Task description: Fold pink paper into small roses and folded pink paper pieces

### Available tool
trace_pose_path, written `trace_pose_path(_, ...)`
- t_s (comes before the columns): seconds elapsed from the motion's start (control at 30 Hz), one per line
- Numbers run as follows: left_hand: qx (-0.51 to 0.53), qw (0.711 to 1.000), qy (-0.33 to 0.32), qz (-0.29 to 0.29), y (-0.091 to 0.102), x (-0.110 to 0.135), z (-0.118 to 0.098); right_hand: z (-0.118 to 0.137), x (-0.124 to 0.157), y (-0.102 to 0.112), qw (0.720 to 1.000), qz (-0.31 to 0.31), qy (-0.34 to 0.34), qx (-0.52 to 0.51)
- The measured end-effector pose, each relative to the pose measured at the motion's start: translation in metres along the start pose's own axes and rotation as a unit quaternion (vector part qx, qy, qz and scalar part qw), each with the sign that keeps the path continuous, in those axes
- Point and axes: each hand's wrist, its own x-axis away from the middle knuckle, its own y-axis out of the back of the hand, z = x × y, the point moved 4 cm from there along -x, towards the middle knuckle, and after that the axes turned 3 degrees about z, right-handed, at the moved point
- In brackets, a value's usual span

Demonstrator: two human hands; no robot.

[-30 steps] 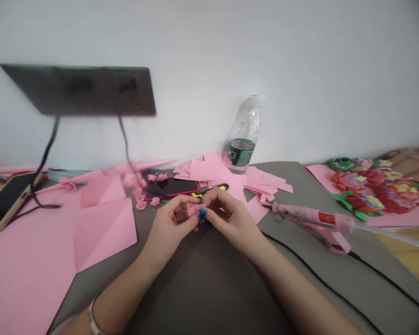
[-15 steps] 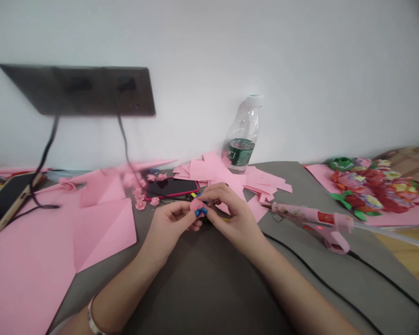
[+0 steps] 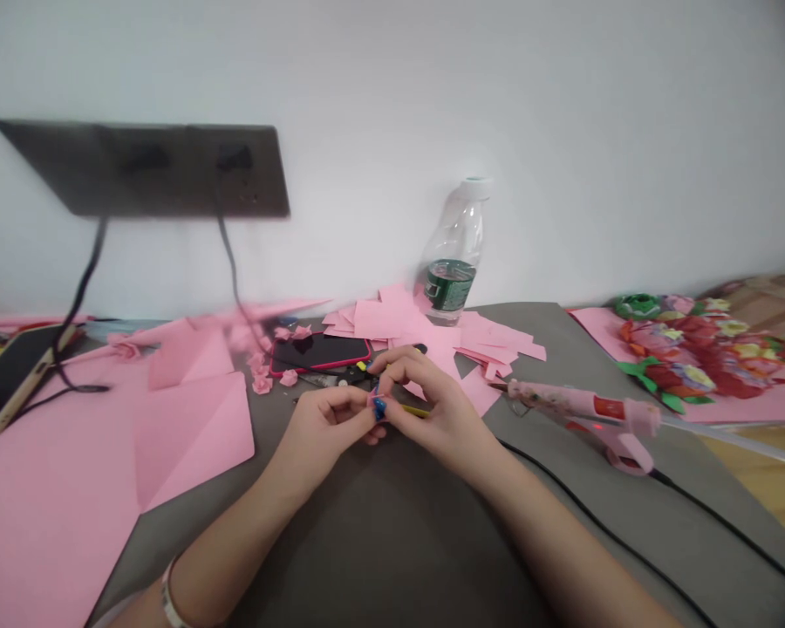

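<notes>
Between my fingertips is a small piece of pink paper, mostly hidden by the fingers and blue nails. My left hand pinches it from the left. From the other side, my right hand closes thumb and fingers on it. Just behind the hands lie a yellow pencil-like stick and a black-handled tool, both partly covered. A phone with a red-pink edge rests beyond them, with several small folded pink paper flowers at its left.
Large pink sheets cover the left side, near another phone. Cut pink paper strips lie before a leaning bottle. A pink glue gun with a trailing cord lies right, near colourful paper flowers.
The pink paper piece shows less between my fingers, and my fingertips have drawn closer together. More of the black-handled tool behind my hands is visible.
</notes>
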Motion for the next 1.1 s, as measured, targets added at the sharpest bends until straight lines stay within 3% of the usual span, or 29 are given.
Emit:
trace_pose_path(0.2,0.028,1.000,0.010,-0.009,0.002,0.000,0.005,0.004,0.000,0.004,0.995,-0.034,0.061,0.074)
trace_pose_path(0.53,0.106,0.993,0.024,-0.051,0.006,0.000,0.008,0.015,0.001,0.007,0.972,0.002,0.145,0.187)
trace_pose_path(0.7,0.122,0.991,0.012,-0.050,0.006,0.000,0.005,0.013,-0.002,0.008,0.971,0.004,0.133,0.198)
trace_pose_path(0.83,0.118,0.992,0.005,-0.044,0.008,-0.001,0.005,0.012,-0.002,0.006,0.982,-0.002,0.122,0.143)
trace_pose_path(1.0,0.107,0.991,0.010,-0.073,0.011,-0.002,0.007,0.007,-0.002,0.007,0.997,-0.065,0.041,0.030)
trace_pose_path(1.1,0.102,0.992,0.010,-0.078,0.012,-0.002,0.008,0.004,-0.002,0.008,0.997,-0.079,0.019,0.018)
